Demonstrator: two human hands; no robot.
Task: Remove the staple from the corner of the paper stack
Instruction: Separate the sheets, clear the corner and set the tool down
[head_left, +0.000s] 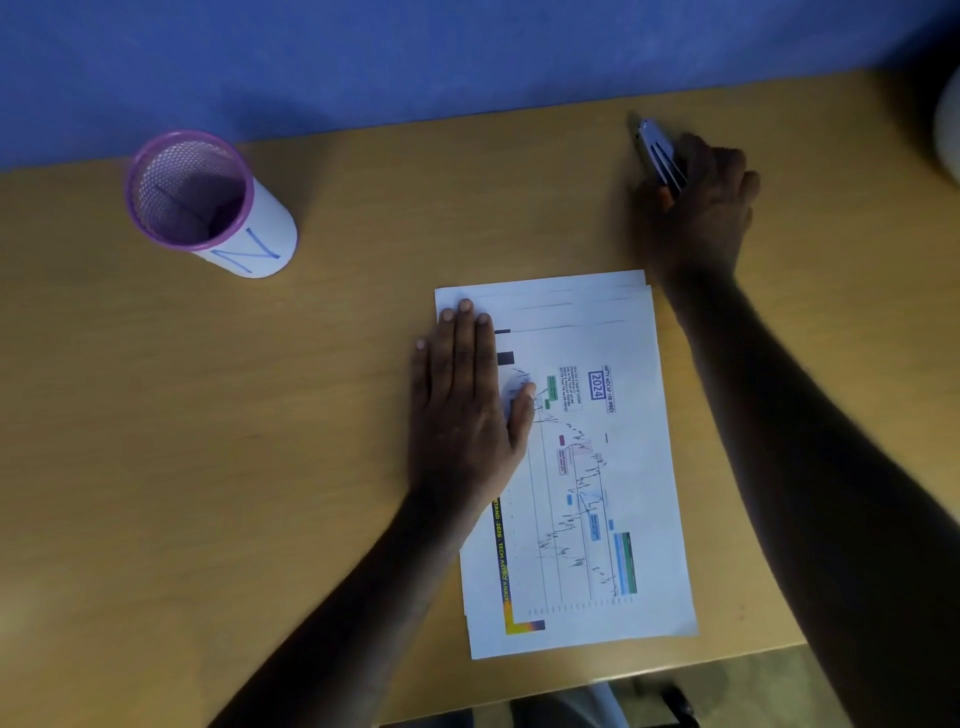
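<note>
Left hand flat on paper stack

The paper stack reads "2024"; the mesh cup label, "Z".

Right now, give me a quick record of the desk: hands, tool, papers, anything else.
left hand: flat on the paper stack, pressing its left side
right hand: beyond the stack's far right corner, gripping a metal tool
staple: too small to see
pen holder: purple mesh, far left, looks empty
desk: wooden, against a blue wall
</note>
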